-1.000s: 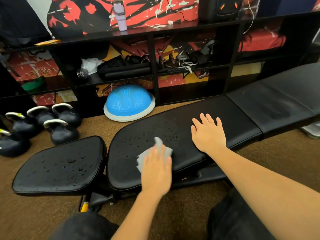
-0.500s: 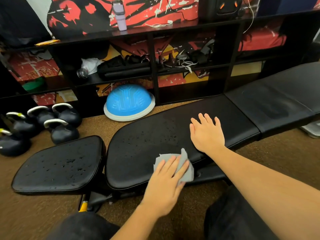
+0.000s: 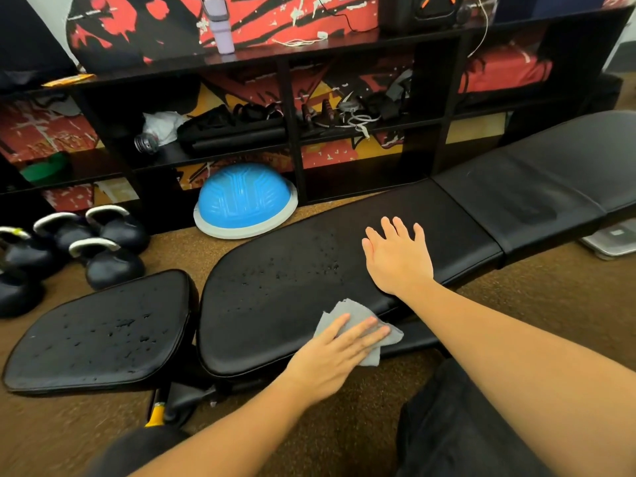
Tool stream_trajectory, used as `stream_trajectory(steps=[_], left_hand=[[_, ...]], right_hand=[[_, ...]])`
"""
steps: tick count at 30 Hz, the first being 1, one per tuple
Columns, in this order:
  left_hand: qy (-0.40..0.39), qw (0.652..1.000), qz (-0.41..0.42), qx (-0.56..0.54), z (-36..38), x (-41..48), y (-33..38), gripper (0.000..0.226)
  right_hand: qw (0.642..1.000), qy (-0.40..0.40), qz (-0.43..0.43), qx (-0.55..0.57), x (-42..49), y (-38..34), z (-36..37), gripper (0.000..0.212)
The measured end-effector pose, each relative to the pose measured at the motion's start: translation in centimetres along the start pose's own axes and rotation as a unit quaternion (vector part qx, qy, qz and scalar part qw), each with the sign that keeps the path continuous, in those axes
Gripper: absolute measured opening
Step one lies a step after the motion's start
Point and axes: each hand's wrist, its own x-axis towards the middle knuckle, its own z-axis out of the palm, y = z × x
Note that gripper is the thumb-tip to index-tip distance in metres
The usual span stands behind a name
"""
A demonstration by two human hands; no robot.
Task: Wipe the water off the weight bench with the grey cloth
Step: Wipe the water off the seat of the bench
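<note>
The black padded weight bench [image 3: 268, 325] stretches from lower left to upper right. Water drops [image 3: 296, 266] speckle its middle pad, and more lie on the separate seat pad [image 3: 99, 332] at the left. My left hand [image 3: 339, 346] lies flat with straight fingers on the grey cloth [image 3: 347, 309], pressing it on the near edge of the middle pad. Part of the cloth hangs over that edge. My right hand [image 3: 397, 258] rests flat on the pad to the right of the drops, fingers spread.
A blue half-ball trainer [image 3: 244, 201] sits on the brown carpet behind the bench. Several kettlebells [image 3: 103, 249] stand at the left. A black shelf unit [image 3: 292, 105] full of gear runs along the back. A scale [image 3: 616, 241] lies at the right.
My left hand has slid the cloth from the middle of the pad toward its near right edge. My right hand has stayed put on the pad.
</note>
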Motion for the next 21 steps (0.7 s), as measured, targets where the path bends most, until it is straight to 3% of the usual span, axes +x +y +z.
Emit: stream_trajectory(steps=[4,10,13,18,21], left_hand=[[-0.037,0.998,0.023,0.035,-0.5,1.1,0.2,0.066],[-0.11,0.958,0.204,0.17,1.4,-6.5,-2.2,0.051],[-0.101,0.953,0.244,0.15,3.0,-11.1,-4.2,0.046],[-0.059,0.959,0.275,0.026,3.7,-14.7,-9.1,0.042],[-0.073,0.964,0.252,-0.036,3.5,-16.9,-10.4,0.031]], right_hand=[[1.0,0.002,0.0,0.007,-0.1,0.1,-0.2,0.058],[1.0,0.001,-0.001,0.011,-0.2,0.3,-0.2,0.058],[1.0,0.004,0.0,0.009,-0.1,0.1,-0.1,0.058],[1.0,-0.001,-0.002,0.002,0.0,0.1,0.1,0.058],[1.0,-0.004,-0.001,-0.005,0.0,0.1,0.0,0.058]])
